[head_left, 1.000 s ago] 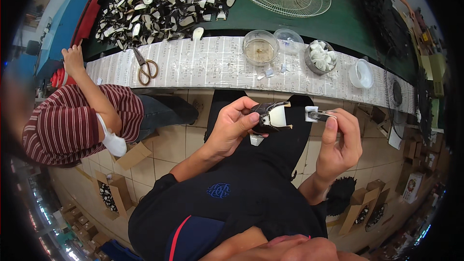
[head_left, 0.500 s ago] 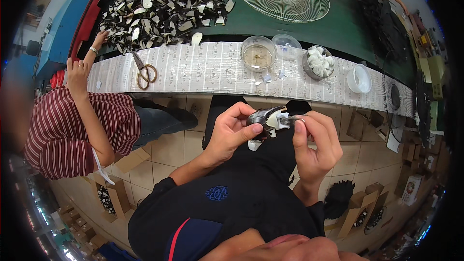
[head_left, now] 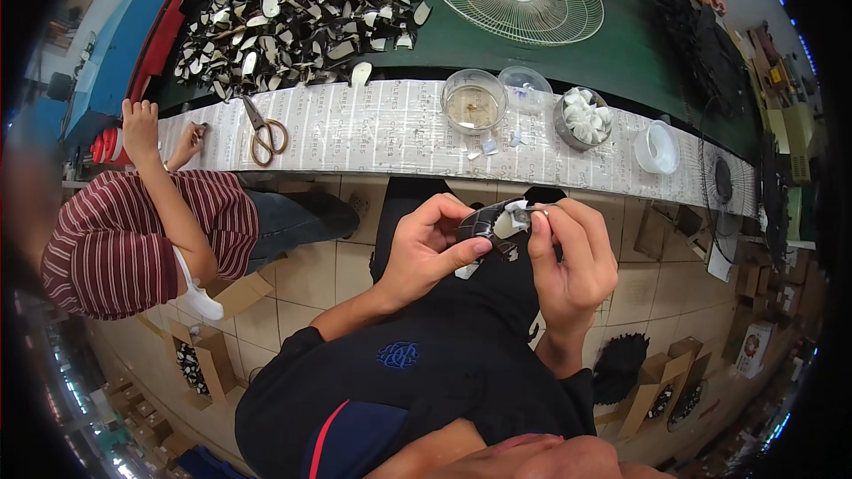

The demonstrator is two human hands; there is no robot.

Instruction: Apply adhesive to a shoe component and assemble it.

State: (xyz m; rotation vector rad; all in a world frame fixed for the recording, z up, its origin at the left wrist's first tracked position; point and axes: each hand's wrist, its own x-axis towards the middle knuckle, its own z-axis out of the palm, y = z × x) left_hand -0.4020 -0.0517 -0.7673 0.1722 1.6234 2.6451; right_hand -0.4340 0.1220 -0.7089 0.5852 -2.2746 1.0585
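Observation:
My left hand (head_left: 428, 247) is closed on a black shoe upper (head_left: 476, 223), thumb on the near side and fingers behind. The piece looks curved and glossy, with a pale lining showing at its right end. A small white piece (head_left: 516, 207) lies against that end. Pinched in my right hand (head_left: 579, 257) is a thin metal tool (head_left: 538, 208), whose tip meets the white piece. Fingers hide most of the tool, so its exact kind cannot be made out. Both hands are over my lap, just short of the bench's near edge.
On the paper-covered bench (head_left: 355, 137) lie scissors (head_left: 264, 135), clear tubs (head_left: 657, 147) and a tin of white pieces (head_left: 585, 117). Beyond are a heap of shoe parts (head_left: 302, 22) and a round wire fan guard (head_left: 516, 22). At left works a person in a striped shirt (head_left: 133, 239).
My right hand and the tool have shifted slightly left and up against the shoe upper, which has turned a little. The co-worker's far hand has come back from the heap to the bench.

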